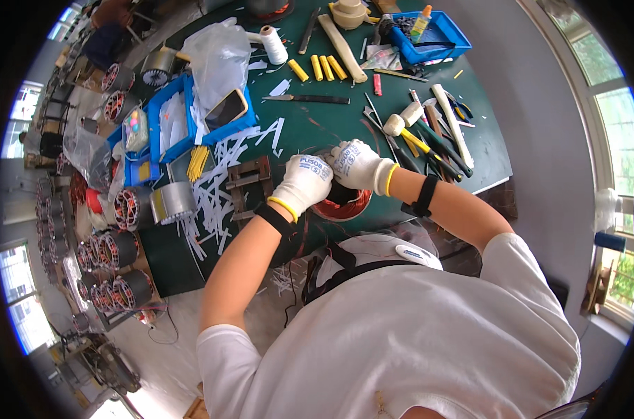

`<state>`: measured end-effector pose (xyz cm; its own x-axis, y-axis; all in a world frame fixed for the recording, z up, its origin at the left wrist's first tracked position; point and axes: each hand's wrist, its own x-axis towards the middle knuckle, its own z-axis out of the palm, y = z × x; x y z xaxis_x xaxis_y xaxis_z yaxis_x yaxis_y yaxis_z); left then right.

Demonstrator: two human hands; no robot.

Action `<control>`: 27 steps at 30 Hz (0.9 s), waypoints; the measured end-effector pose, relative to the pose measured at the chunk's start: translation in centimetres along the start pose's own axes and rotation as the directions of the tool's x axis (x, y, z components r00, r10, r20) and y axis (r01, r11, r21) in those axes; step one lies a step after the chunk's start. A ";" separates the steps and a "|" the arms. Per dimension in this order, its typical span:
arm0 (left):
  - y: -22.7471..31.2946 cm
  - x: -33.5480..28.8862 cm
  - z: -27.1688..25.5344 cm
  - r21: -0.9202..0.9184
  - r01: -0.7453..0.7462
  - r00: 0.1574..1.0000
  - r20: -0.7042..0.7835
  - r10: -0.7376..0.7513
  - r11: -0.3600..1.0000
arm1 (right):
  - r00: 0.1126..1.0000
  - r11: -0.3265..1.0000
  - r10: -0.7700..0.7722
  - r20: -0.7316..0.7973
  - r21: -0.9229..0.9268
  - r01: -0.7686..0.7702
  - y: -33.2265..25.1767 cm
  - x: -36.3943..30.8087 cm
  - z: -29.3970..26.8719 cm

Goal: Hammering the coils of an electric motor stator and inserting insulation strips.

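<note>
In the head view, your left hand in a white knit glove with a yellow cuff [308, 181] and your right hand in a matching white glove [359, 165] come close together over a round motor part with copper-red wire windings [348, 207]. That part sits near the front edge of the dark green tabletop [310, 133], straight ahead of your body, partly covered by your gloves. The fingers of both hands are bent down toward its upper side; the gloves hide the fingertips, so whether either grip is pinched on something cannot be told.

Just left of your left hand stands a brown, rusty-looking metal fixture [251, 181], with loose white paper-like strips [216, 181] scattered beyond it. A bundle of thin yellow sticks [198, 162] and a silver ribbed metal cylinder [172, 202] lie farther left. Ahead of you lies a long flat blade with a dark handle [320, 100]. Right of your right hand, pale-headed mallets [394, 126] lie among other hand tools.
</note>
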<state>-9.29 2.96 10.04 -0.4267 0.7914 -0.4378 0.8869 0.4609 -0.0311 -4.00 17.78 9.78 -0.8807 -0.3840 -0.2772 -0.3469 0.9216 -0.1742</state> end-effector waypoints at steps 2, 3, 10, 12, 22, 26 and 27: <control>-0.8 1.1 -1.2 -0.065 -0.113 0.993 0.021 0.114 0.991 | 0.998 0.997 0.021 -0.057 0.069 -0.017 1.6 0.4 1.7; -1.1 1.6 -1.9 -0.072 -0.144 0.988 0.048 0.148 0.987 | 0.998 0.993 -0.004 -0.057 0.114 0.010 2.3 0.5 2.2; -4.5 2.7 -0.7 -0.382 -0.208 0.978 -0.076 0.193 0.900 | 0.999 0.822 0.025 -0.030 0.569 -0.003 4.8 0.4 2.1; -5.0 2.5 -0.3 -0.454 -0.168 0.981 0.012 0.195 0.875 | 0.998 0.707 0.060 0.011 0.705 -0.050 5.7 0.1 2.9; -1.4 -6.9 10.5 -0.977 -0.044 0.939 -0.111 -0.326 0.208 | 0.991 0.883 0.129 -0.021 0.458 -0.105 6.7 -5.7 3.9; -4.3 -11.7 9.4 -0.941 0.323 0.946 0.322 0.028 -0.104 | 0.940 0.952 0.154 0.304 0.208 -0.223 4.4 -10.2 4.1; -4.7 -12.5 9.8 -0.946 0.303 0.951 0.308 -0.034 -0.120 | 0.909 0.917 0.218 0.354 0.244 -0.315 3.7 -11.0 5.2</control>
<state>-6.41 -13.03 6.83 -0.3811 0.6128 -0.6923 -0.4028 0.5640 0.7209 6.09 25.18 7.32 -0.7622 -0.1690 -0.6249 0.0373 0.9523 -0.3030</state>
